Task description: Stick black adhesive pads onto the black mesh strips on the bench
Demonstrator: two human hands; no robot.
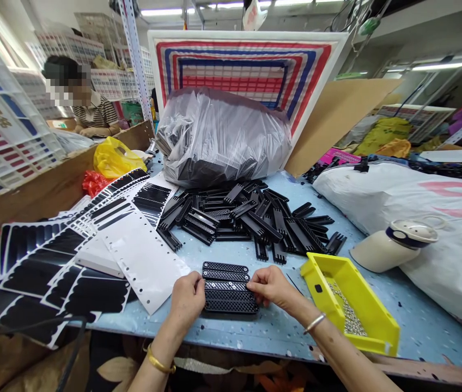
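Several black textured strips (230, 301) lie side by side in a block near the table's front edge, with small silvery dots on some. At the block's left side my left hand (188, 294) is closed, thumb and forefinger pinched at a strip's end. My right hand (269, 288) pinches at the right end of a strip in the same block. Beyond both hands is a loose pile of black slotted plastic parts (251, 218). To the right stands a yellow bin (378, 310) holding small metal pieces (347, 313).
Sticker sheets (145, 256) cover the left of the blue table (149, 335). A plastic-wrapped bag (223, 136) stands behind the pile. A cream bottle (382, 250) leans against a white sack (455, 245) at right. A person (96, 111) sits at the far left.
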